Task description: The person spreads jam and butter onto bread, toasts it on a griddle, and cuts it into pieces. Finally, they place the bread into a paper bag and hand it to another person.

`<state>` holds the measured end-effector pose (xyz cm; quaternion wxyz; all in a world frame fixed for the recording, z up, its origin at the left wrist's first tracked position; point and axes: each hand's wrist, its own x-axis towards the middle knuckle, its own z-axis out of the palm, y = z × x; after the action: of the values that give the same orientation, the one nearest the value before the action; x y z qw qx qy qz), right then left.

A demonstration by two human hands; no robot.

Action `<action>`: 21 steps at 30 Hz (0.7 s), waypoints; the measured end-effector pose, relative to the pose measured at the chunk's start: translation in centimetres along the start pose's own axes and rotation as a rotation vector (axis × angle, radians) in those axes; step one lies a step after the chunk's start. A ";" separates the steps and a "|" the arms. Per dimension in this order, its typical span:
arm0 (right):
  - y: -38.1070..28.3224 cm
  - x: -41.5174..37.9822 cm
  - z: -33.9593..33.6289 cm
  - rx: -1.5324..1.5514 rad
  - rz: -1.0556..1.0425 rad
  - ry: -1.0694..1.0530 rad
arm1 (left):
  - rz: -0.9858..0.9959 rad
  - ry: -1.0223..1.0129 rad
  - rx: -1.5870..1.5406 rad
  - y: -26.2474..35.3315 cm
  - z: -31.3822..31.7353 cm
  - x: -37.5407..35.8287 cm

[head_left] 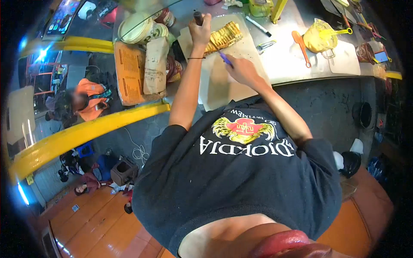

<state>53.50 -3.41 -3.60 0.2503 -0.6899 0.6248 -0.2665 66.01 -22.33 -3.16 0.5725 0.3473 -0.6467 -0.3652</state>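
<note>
A golden-brown, ridged slab of what looks like toasted bread [226,38] lies on a brown sheet of paper [219,88] on the metal counter. At the slab's left end, my left hand [201,33] is closed around a dark handle [198,18]; the tool's working end is hidden. Close to the slab's near edge, my right hand [241,71] grips a tool with a purple handle [225,58]. Its kind does not show clearly. A dark band circles my left wrist.
An orange spatula [300,47] and a yellow-smeared tub [320,36] stand to the right. A marker [258,26] and a cutter [266,44] lie beyond the paper. Left are a white bucket [137,28], an orange box [130,71] and a yellow rail [90,131]. A person in orange [91,101] is farther left.
</note>
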 end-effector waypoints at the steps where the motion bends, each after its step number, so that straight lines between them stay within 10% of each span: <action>1: 0.1 1.9 1.3 -0.062 0.005 0.005 | 0.024 0.000 -0.053 2.1 0.5 -0.4; 21: 0.5 -0.8 6.1 -0.065 0.004 -0.035 | -0.134 0.094 -0.221 1.7 -0.8 -0.1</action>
<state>57.23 -2.56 -8.48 0.2391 -0.7011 0.6299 -0.2335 66.78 -21.44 -1.71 0.6113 0.3412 -0.5504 -0.4548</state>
